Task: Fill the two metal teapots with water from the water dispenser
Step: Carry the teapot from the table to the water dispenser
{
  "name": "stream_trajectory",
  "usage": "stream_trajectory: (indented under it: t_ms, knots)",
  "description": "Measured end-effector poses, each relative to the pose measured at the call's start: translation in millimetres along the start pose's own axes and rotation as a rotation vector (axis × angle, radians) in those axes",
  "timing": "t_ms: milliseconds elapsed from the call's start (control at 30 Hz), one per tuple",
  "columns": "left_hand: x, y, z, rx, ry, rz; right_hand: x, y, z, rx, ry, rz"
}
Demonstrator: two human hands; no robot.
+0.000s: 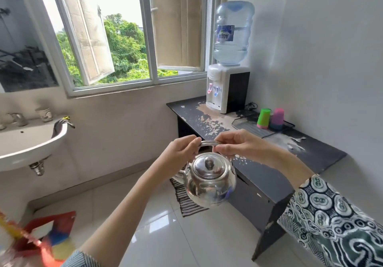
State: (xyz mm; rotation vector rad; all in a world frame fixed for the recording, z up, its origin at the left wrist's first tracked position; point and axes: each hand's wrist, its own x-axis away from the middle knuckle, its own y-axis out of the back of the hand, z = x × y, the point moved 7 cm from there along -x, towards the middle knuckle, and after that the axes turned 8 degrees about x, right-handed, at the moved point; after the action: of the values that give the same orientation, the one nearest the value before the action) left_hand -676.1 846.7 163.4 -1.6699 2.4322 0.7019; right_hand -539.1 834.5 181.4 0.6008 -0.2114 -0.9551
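Observation:
A shiny metal teapot [209, 180] with its lid on hangs in the air in front of me, above the floor, spout pointing left. My left hand [180, 154] grips the left end of its arched handle and my right hand [238, 144] grips the right end. The white water dispenser [221, 89] with a blue bottle on top stands at the far end of the dark table [323, 152], by the window, with a red tap and a blue tap on its front. Only one teapot is in view.
A green cup [263, 118] and a pink cup [277, 119] stand upside down on a dark tray [246, 126] on the table. A white sink [27, 142] hangs on the left wall. A striped mat [186, 202] lies on the tiled floor below the teapot.

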Motion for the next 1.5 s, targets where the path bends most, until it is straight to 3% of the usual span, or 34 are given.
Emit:
stream_trajectory:
  t_ms: [333,767,1100,1500]
  knots:
    - [-163,64,122,-0.082,0.054,-0.033,-185,65,-112,-0.003,-0.016,-0.080]
    - [-408,175,296,-0.109,0.193,0.243,-436,146,-239,-0.024,-0.171,-0.186]
    - [-572,169,422,-0.144,0.253,0.386,-550,219,-373,-0.026,-0.314,-0.280]
    - [-737,128,519,-0.196,0.277,0.537,-632,304,-520,-0.175,-0.507,-0.381]
